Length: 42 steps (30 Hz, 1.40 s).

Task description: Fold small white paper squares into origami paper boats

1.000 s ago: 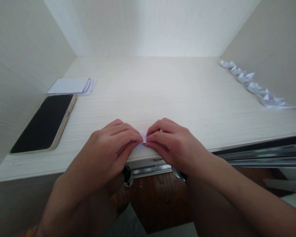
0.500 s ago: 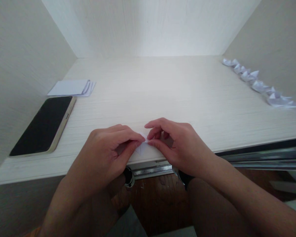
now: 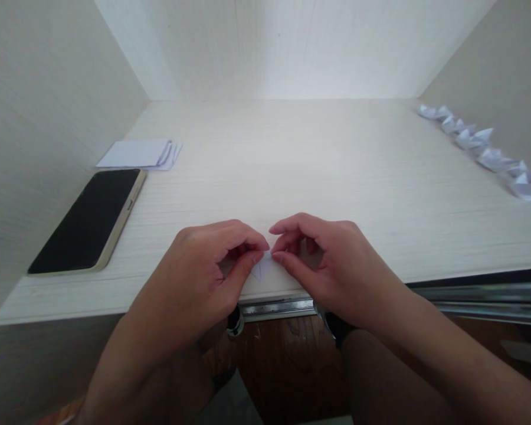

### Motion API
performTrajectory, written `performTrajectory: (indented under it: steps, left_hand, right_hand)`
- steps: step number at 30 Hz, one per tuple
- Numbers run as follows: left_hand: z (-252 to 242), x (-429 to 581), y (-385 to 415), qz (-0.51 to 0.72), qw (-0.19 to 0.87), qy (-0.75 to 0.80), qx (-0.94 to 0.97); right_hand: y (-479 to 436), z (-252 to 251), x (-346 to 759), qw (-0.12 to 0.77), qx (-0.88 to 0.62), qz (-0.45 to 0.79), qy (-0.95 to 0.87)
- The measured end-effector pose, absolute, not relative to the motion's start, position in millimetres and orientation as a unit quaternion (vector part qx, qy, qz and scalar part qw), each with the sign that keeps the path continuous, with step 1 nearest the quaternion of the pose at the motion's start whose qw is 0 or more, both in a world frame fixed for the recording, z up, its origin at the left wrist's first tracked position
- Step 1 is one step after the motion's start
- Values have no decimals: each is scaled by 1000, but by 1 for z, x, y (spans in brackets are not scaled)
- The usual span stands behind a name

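While the left hand pinches a small folded paper between thumb and forefinger, the right hand pinches its other side between thumb and a bent finger, the right forefinger raised apart. The paper sits just inside the front edge of the table, a creased flap showing below the left thumb; fingers hide the rest. Both forearms cross that edge, where a metal rail runs. Ahead, a broad stretch of table reaches to the back panel, leaving the hands room forward. To the left, a phone lies near the front edge, a stack of sheets just beyond it. Well apart on the right, paper boats line the side panel.
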<state>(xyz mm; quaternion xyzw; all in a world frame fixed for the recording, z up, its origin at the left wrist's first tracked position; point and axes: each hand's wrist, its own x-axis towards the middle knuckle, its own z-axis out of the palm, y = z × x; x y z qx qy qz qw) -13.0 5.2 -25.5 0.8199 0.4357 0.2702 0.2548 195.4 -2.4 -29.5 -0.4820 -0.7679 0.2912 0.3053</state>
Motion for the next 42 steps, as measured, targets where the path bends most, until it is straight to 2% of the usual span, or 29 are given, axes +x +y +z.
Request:
performTrajectory:
  steps: [9,14,23,37,42]
  left_hand:
    - [-23,-31,7,255,247,460,814]
    - [-22,-28,8,253,263,468,805]
    - [-22,-27,8,229,238,453,828]
    - [-26,-40,12,247,211,460,826]
    - [-24,-41,10,256,214,431,839]
  right_hand:
    - [1,-25,189,265,-501,245,-786]
    - [1,-25,187,268,-499,253,-785]
    - [7,-18,185,216,-491,275,-798]
    - [40,0,178,100,-469,275,-833]
    - [54,6,173,43,-453,330,-827]
